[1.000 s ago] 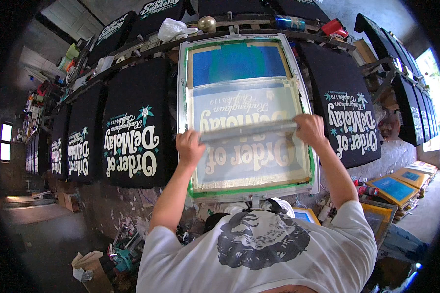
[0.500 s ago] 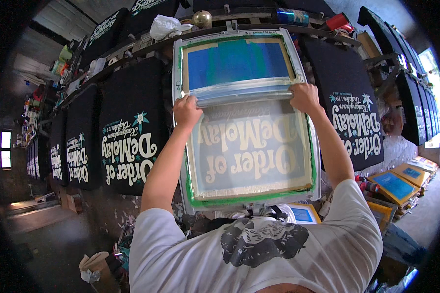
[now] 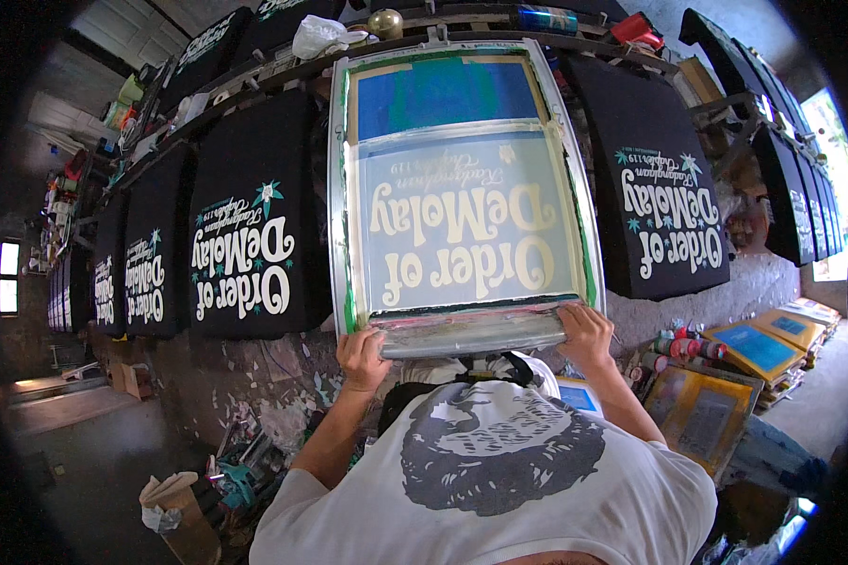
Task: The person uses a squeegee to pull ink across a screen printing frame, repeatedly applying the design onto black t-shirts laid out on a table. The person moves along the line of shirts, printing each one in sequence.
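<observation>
My left hand point(image 3: 361, 358) and my right hand point(image 3: 586, 335) are closed round the two ends of a long squeegee point(image 3: 471, 335). It lies across the near end of a screen-printing frame point(image 3: 337, 202), close to my body. Inside the pale metal frame, a thin whitish ink film covers the mesh point(image 3: 532, 202), and pale lettering shows there upside down from my side. The far part of the mesh is blue and green point(image 3: 438, 94). Green tape lines the inner edges. What lies under the screen is mostly hidden.
Black printed shirts on boards flank the screen, one at left point(image 3: 245, 179) and one at right point(image 3: 631, 141), with several more beyond. A white plastic bag point(image 3: 322, 38), a round gold object point(image 3: 384, 24) and a red container point(image 3: 637, 32) sit on the far rail. Framed screens point(image 3: 756, 350) lie low at right.
Both hands have pulled the squeegee from the upper middle of the screen toward me, to its near end. Pale ink now coats the mesh up to the white band behind it.
</observation>
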A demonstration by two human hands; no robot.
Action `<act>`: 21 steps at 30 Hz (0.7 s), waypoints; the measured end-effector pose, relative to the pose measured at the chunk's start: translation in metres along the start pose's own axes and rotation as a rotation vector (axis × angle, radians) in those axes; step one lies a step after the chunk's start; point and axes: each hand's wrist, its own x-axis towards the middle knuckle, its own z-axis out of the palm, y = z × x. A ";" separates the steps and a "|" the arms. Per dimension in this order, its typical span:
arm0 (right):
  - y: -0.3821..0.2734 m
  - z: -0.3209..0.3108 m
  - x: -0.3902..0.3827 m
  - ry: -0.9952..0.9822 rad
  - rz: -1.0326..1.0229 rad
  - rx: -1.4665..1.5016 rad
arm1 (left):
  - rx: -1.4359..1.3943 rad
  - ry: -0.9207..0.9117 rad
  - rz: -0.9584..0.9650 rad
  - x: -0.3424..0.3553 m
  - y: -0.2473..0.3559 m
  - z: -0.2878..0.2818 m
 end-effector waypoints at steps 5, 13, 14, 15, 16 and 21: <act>-0.015 -0.003 -0.018 0.129 -0.074 -0.051 | 0.013 0.006 0.037 -0.019 0.007 -0.004; -0.014 -0.046 0.025 -0.146 0.047 -0.032 | 0.027 -0.007 0.016 0.032 0.007 -0.025; -0.015 -0.049 0.022 -0.164 0.044 -0.035 | 0.029 -0.014 0.006 0.029 0.010 -0.029; -0.016 -0.051 0.018 -0.182 0.040 -0.039 | 0.042 -0.018 0.005 0.021 0.010 -0.029; -0.017 -0.048 0.012 -0.151 0.010 -0.032 | 0.054 -0.022 0.008 0.011 0.009 -0.026; -0.014 -0.023 -0.024 -0.054 -0.073 -0.047 | 0.009 -0.040 0.050 -0.013 0.019 -0.024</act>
